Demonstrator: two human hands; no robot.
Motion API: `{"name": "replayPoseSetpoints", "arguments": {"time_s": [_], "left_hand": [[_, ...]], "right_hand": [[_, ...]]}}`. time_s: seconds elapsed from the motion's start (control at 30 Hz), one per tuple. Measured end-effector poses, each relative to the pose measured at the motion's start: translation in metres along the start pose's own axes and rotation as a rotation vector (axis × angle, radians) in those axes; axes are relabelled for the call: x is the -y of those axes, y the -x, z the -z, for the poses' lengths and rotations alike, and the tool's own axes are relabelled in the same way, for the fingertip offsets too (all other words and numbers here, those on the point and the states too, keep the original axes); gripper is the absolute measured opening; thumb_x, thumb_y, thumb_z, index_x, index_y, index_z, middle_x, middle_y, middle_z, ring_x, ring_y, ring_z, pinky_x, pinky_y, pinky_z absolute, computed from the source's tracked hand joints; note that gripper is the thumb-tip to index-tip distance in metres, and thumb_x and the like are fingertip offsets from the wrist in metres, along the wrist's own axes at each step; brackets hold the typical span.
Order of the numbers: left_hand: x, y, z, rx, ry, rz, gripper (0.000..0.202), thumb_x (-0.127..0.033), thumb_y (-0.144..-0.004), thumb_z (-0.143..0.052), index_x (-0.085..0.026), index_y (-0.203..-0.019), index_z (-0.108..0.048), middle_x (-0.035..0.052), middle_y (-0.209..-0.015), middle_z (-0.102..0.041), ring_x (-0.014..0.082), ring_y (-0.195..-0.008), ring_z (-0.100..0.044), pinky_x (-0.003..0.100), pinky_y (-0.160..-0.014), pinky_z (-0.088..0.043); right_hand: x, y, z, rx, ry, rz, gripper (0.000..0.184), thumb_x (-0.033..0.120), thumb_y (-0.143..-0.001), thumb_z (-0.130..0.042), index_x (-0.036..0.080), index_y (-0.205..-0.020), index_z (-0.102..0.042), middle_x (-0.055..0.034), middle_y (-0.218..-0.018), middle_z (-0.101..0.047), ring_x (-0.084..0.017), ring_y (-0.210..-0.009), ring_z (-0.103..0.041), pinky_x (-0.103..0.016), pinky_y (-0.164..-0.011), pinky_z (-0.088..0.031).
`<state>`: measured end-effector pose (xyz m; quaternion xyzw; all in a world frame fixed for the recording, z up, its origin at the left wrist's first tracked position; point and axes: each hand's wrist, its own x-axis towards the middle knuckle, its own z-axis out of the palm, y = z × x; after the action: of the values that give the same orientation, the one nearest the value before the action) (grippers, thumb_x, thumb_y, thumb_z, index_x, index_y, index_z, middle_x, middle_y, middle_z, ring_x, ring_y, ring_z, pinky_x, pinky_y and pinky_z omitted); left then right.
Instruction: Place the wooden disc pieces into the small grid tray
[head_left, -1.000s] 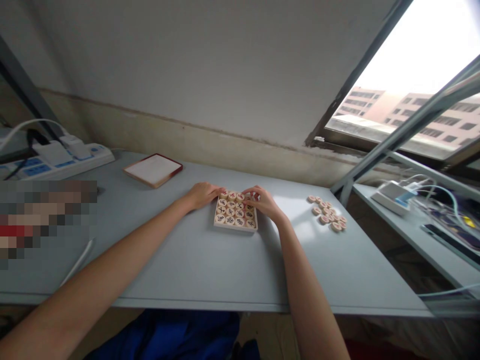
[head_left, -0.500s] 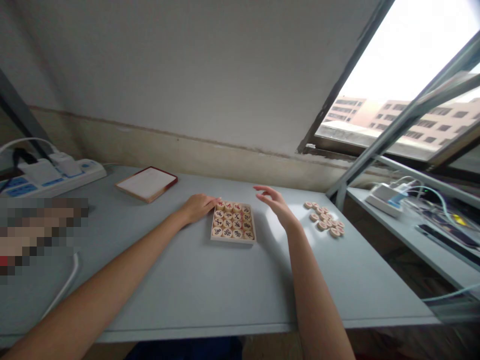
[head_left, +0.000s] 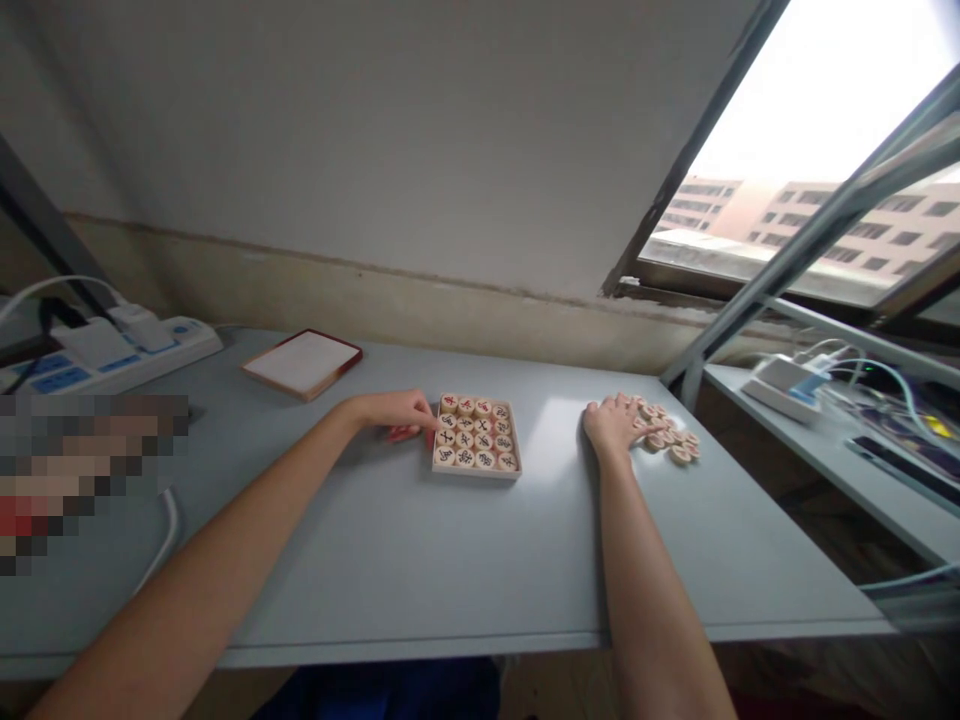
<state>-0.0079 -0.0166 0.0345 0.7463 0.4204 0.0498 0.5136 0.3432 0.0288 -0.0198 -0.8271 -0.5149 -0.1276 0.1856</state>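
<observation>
My left hand (head_left: pixel 401 410) is at the left side of a shallow white box (head_left: pixel 476 474), its fingertips on the box's edge and the other fingers curled beneath. Wooden xiangqi pieces (head_left: pixel 482 425) with red and black characters fill the box in rows, faces up. Over to the right, my right hand (head_left: pixel 613 428) lies palm down with its fingers spread at the near-left part of a loose cluster of xiangqi pieces (head_left: pixel 671 436). It covers some of them, and whether it grips any is hidden.
A flat white panel with a red-brown rim (head_left: pixel 304 362) lies at the back left of the grey desk (head_left: pixel 420 570). A power strip (head_left: pixel 127 360) with plugs sits at the far left. Right of a metal post are another power strip (head_left: pixel 787 388) and a dark phone-like object (head_left: pixel 904 468).
My right hand has moved right and down from the air beside the box onto the loose pieces. My left hand has bent its fingers at the box's left edge. The view has shifted slightly.
</observation>
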Motion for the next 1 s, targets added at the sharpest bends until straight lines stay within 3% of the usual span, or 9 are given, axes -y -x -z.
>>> {"name": "replayPoseSetpoints", "arguments": {"time_s": [0.13,0.3,0.43,0.5,0.7,0.83,0.9,1.0], "left_hand": [[-0.003,-0.002,-0.004,0.043,0.016,-0.009,0.036,-0.041,-0.075,-0.047,-0.011,-0.064,-0.064,-0.003,-0.033,-0.042,0.0073,-0.031,-0.039,0.018,-0.036,-0.027],[-0.002,-0.003,-0.005,-0.006,-0.045,0.026,0.036,-0.042,-0.073,-0.048,-0.01,-0.066,-0.065,-0.0032,-0.031,-0.042,0.0074,-0.03,-0.04,0.018,-0.036,-0.026],[-0.004,-0.004,-0.007,-0.032,-0.068,0.055,0.036,-0.041,-0.073,-0.048,-0.01,-0.063,-0.064,-0.0027,-0.03,-0.042,0.0074,-0.03,-0.04,0.018,-0.037,-0.025],[-0.005,-0.004,-0.008,-0.036,-0.066,0.053,0.034,-0.039,-0.072,-0.048,-0.011,-0.062,-0.063,-0.003,-0.03,-0.042,0.0075,-0.03,-0.04,0.018,-0.037,-0.026],[-0.01,-0.002,-0.009,-0.017,-0.07,0.04,0.03,-0.032,-0.071,-0.045,-0.011,-0.059,-0.063,-0.0026,-0.031,-0.042,0.0077,-0.031,-0.04,0.018,-0.038,-0.027],[-0.01,-0.002,-0.008,0.054,-0.068,0.035,0.028,-0.027,-0.07,-0.043,-0.011,-0.06,-0.064,-0.0023,-0.032,-0.042,0.0082,-0.032,-0.042,0.019,-0.038,-0.031],[-0.01,-0.004,-0.009,0.037,-0.051,0.047,0.03,-0.027,-0.07,-0.042,-0.011,-0.06,-0.064,-0.0009,-0.035,-0.047,0.0078,-0.033,-0.043,0.018,-0.037,-0.03],[-0.011,-0.007,-0.012,-0.041,-0.027,0.068,0.031,-0.03,-0.071,-0.04,-0.01,-0.06,-0.061,0.0036,-0.049,-0.059,0.0073,-0.035,-0.047,0.017,-0.034,-0.027]], "right_hand": [[0.004,0.0,0.007,-0.01,-0.033,0.015,0.034,0.025,-0.079,-0.035,0.019,-0.104,-0.058,-0.0114,-0.126,-0.044,-0.028,-0.116,-0.033,-0.063,-0.091,-0.017],[-0.003,-0.006,0.008,-0.113,-0.087,-0.149,0.045,0.028,-0.077,-0.041,0.018,-0.12,-0.046,-0.0149,-0.128,-0.037,-0.032,-0.116,-0.031,-0.058,-0.088,-0.026],[-0.009,-0.009,0.004,0.019,-0.008,-0.034,0.041,0.024,-0.081,-0.032,0.02,-0.119,-0.047,-0.0115,-0.127,-0.042,-0.028,-0.118,-0.03,-0.062,-0.091,-0.018],[-0.008,-0.009,0.004,0.023,0.011,0.008,0.04,0.022,-0.081,-0.031,0.02,-0.117,-0.049,-0.0104,-0.122,-0.047,-0.027,-0.117,-0.032,-0.063,-0.092,-0.014],[-0.004,-0.011,0.008,-0.067,0.008,-0.107,0.042,0.026,-0.073,-0.048,0.013,-0.113,-0.052,-0.019,-0.114,-0.048,-0.033,-0.107,-0.038,-0.059,-0.088,-0.023],[-0.004,-0.011,0.007,-0.074,0.062,-0.129,0.031,0.028,-0.074,-0.049,0.011,-0.097,-0.062,-0.0201,-0.113,-0.047,-0.035,-0.109,-0.035,-0.058,-0.088,-0.022],[-0.005,-0.011,0.008,-0.047,0.07,-0.112,0.026,0.027,-0.077,-0.047,0.014,-0.091,-0.065,-0.0181,-0.113,-0.048,-0.035,-0.11,-0.035,-0.059,-0.089,-0.02],[-0.006,-0.011,0.012,-0.003,0.0,-0.073,0.026,0.026,-0.078,-0.048,0.019,-0.098,-0.064,-0.0151,-0.11,-0.053,-0.033,-0.11,-0.037,-0.058,-0.088,-0.023]]}}
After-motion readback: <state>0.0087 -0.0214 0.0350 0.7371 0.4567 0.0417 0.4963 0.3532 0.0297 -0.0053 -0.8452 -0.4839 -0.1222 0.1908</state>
